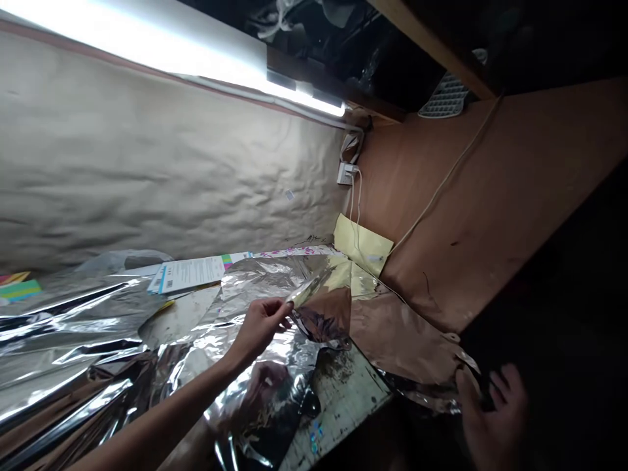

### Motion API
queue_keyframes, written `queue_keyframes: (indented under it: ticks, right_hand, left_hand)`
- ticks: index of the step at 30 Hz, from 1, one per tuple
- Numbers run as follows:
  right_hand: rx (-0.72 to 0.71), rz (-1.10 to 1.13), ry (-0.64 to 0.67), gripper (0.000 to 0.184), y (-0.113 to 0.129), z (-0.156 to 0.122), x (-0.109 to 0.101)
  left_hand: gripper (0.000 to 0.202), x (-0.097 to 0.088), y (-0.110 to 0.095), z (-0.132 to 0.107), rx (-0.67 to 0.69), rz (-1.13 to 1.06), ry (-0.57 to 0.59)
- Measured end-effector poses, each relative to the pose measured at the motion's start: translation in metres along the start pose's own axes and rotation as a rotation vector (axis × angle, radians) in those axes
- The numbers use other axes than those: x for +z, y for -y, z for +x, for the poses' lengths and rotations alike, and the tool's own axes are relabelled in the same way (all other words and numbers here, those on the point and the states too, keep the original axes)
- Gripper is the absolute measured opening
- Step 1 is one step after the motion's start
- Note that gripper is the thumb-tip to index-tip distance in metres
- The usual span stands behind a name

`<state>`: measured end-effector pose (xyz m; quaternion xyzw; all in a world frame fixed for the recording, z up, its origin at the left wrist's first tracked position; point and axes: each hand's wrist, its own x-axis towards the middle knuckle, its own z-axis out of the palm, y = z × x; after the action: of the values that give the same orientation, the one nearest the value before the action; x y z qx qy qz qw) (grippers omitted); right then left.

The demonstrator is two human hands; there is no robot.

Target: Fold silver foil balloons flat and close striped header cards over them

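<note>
My left hand pinches the edge of a shiny silver foil sheet between thumb and fingers, raising a fold of it above the worktop. At the far right, in shadow, my right hand has its thumb on the end of the mirror-like foil, which stretches past the table's corner and reflects the brown panel. Its fingers are dim, but they appear closed around that end. More silver foil lies under and behind my left hand. Whether these are one sheet or several overlapping ones I cannot tell.
The worn worktop shows between the foil pieces. A large crumpled foil pile covers its left side. Printed papers lie at the back, near a yellow card. Cords run down from a wall socket; a tube light hangs above.
</note>
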<state>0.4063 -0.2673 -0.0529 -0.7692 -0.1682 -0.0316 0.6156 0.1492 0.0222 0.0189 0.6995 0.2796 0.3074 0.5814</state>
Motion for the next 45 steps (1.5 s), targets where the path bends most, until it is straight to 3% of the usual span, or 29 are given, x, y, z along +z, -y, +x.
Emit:
queue_keyframes:
  ticks: [1, 2, 4, 7, 9, 11, 13, 15, 19, 21, 23, 25, 29, 32, 35, 38, 40, 43, 45]
  right_hand:
    - [-0.055, 0.017, 0.024, 0.089, 0.019, -0.004, 0.011]
    - [-0.112, 0.055, 0.135, 0.078, 0.038, -0.009, 0.025]
    - [-0.250, 0.101, 0.439, 0.071, 0.075, -0.021, 0.063]
    - [-0.323, -0.004, 0.867, 0.072, 0.116, -0.044, 0.123]
    - [-0.332, -0.093, 1.008, 0.058, 0.131, -0.059, 0.150]
    - [-0.389, -0.123, 1.050, 0.041, 0.138, -0.070, 0.166]
    - [-0.480, -0.171, 1.035, 0.033, 0.139, -0.075, 0.174]
    - [-0.568, -0.302, 0.918, 0.033, 0.136, -0.071, 0.179]
    - [-0.709, -0.481, 0.496, 0.036, 0.134, -0.047, 0.193]
    - [-0.768, -0.453, 0.397, 0.038, 0.140, -0.046, 0.202]
    - [-0.856, -0.393, 0.458, 0.036, 0.149, -0.062, 0.213]
    - [-0.951, -0.320, 0.615, 0.032, 0.159, -0.092, 0.222]
    - [-1.065, -0.229, 0.877, 0.029, 0.169, -0.160, 0.225]
    - [-1.097, -0.214, 1.024, 0.030, 0.166, -0.189, 0.213]
    - [-1.153, -0.137, 1.135, 0.033, 0.150, -0.197, 0.197]
    - [-1.256, -0.025, 1.162, 0.031, 0.128, -0.193, 0.184]
    - [-1.331, 0.009, 1.167, 0.027, 0.116, -0.187, 0.179]
    - [-1.435, 0.019, 1.210, 0.028, 0.105, -0.180, 0.174]
    - [-1.486, 0.039, 1.229, 0.028, 0.103, -0.178, 0.172]
  left_hand:
    - [0.033, -0.001, 0.000, -0.006, 0.033, 0.062, 0.062]
    - [0.030, 0.000, -0.001, -0.011, 0.071, 0.126, 0.132]
    - [0.022, 0.008, -0.005, -0.021, 0.155, 0.242, 0.235]
    - [0.013, 0.022, -0.014, -0.031, 0.262, 0.404, 0.242]
    - [0.020, 0.023, -0.019, -0.037, 0.298, 0.513, 0.198]
    - [0.024, 0.012, -0.021, -0.044, 0.297, 0.603, 0.196]
    - [0.023, -0.012, -0.020, -0.057, 0.261, 0.667, 0.248]
    - [0.025, -0.046, -0.015, -0.076, 0.196, 0.761, 0.254]
    - [0.042, -0.135, 0.008, -0.128, 0.083, 1.077, 0.048]
    - [0.053, -0.180, 0.023, -0.156, 0.067, 1.202, -0.045]
    - [0.067, -0.218, 0.037, -0.181, 0.012, 1.294, -0.141]
    - [0.071, -0.246, 0.050, -0.204, -0.086, 1.321, -0.160]
    - [0.072, -0.274, 0.068, -0.233, -0.331, 1.295, -0.180]
    - [0.074, -0.281, 0.074, -0.237, -0.354, 1.289, -0.218]
    - [0.075, -0.275, 0.070, -0.232, -0.403, 1.269, -0.285]
    - [0.064, -0.249, 0.053, -0.225, -0.230, 1.169, -0.480]
    - [0.051, -0.223, 0.037, -0.221, -0.125, 0.943, -0.543]
    - [0.050, -0.185, 0.016, -0.215, -0.286, 0.505, -0.331]
    - [0.056, -0.170, 0.009, -0.209, -0.367, 0.400, -0.201]
